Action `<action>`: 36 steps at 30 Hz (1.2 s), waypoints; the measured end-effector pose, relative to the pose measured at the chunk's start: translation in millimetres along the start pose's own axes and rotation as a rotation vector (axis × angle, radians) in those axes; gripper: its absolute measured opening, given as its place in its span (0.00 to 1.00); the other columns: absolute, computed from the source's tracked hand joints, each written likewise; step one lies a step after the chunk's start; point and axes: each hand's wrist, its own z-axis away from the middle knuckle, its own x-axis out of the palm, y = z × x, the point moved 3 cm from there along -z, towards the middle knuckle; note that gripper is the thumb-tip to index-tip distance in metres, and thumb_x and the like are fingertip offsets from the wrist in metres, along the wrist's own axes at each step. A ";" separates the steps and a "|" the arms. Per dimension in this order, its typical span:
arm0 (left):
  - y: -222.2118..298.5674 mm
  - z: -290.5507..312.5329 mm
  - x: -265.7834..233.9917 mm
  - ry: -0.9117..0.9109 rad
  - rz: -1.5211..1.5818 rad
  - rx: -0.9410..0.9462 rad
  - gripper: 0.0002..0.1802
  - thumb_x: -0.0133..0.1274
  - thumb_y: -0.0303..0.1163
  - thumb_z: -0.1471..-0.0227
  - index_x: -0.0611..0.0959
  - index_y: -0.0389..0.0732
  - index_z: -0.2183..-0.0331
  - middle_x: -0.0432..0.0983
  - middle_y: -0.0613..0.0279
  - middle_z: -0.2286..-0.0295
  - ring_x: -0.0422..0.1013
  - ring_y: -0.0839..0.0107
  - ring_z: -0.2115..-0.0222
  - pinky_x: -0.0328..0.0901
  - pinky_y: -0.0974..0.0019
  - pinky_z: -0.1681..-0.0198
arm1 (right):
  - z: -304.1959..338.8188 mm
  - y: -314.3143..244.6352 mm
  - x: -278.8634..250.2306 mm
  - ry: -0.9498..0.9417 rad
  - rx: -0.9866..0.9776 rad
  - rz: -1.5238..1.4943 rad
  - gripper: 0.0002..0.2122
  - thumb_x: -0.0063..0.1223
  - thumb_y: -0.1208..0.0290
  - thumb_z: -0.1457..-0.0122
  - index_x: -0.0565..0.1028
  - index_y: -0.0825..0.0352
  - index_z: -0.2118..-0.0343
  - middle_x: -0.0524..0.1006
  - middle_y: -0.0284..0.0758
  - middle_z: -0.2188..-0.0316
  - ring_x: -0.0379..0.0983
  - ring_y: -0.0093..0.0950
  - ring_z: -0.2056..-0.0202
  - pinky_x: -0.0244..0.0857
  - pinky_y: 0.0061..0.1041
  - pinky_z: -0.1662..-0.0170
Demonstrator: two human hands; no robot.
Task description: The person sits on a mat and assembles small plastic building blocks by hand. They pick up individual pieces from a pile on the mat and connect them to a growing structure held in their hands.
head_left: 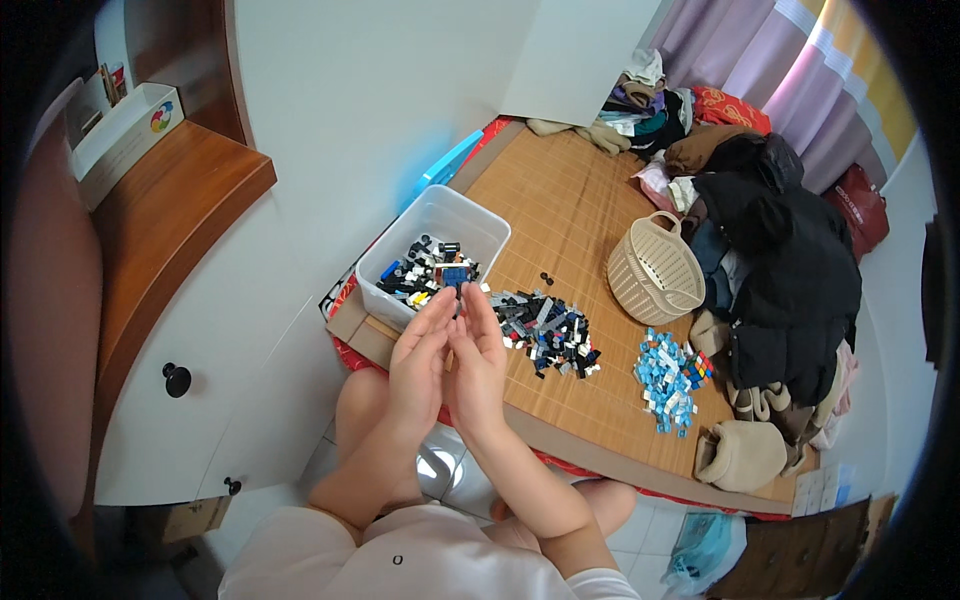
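Observation:
My left hand (418, 355) and my right hand (476, 365) are close together in front of me, fingers pointing away and thumbs nearly touching. Between their fingertips is a small dark blue toy brick piece (456, 276), pinched from both sides; the fingers partly hide it. Just behind it stands a translucent plastic bin (490, 232) holding loose black, white, blue and yellow toy bricks (408, 277). To the right of my hands lies a loose pile of black, grey and white bricks (553, 335) on the bamboo mat (545, 200).
Farther right are light blue and white bricks (664, 385), a puzzle cube (697, 371) and a beige basket (655, 272). Dark clothes (795, 285) are heaped along the right side. A bright blue lid-like panel (450, 160) leans behind the bin. At left is a white cabinet (240, 370).

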 end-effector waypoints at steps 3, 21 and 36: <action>9.1 -2.3 -2.3 -0.006 -0.025 0.028 0.26 0.34 0.23 0.47 0.56 0.28 0.46 0.50 0.47 0.45 0.45 0.64 0.42 0.44 0.65 0.41 | -4.7 2.2 8.4 -0.040 0.016 -0.024 0.23 0.36 0.83 0.45 0.54 0.72 0.44 0.59 0.39 0.46 0.55 0.26 0.46 0.50 0.22 0.44; 8.9 0.2 1.2 0.003 -0.025 0.049 0.26 0.33 0.21 0.48 0.55 0.27 0.46 0.49 0.48 0.44 0.45 0.63 0.42 0.43 0.65 0.40 | -8.5 4.9 -2.1 -0.035 0.059 -0.125 0.21 0.35 0.76 0.42 0.55 0.70 0.44 0.56 0.38 0.43 0.50 0.27 0.42 0.44 0.25 0.41; -92.7 11.9 16.6 -0.125 -0.151 -0.323 0.26 0.34 0.21 0.49 0.58 0.27 0.47 0.55 0.52 0.46 0.50 0.67 0.43 0.47 0.67 0.42 | 15.0 9.9 -124.5 0.305 0.044 -0.013 0.26 0.38 0.81 0.48 0.52 0.72 0.43 0.53 0.41 0.42 0.49 0.30 0.41 0.47 0.26 0.42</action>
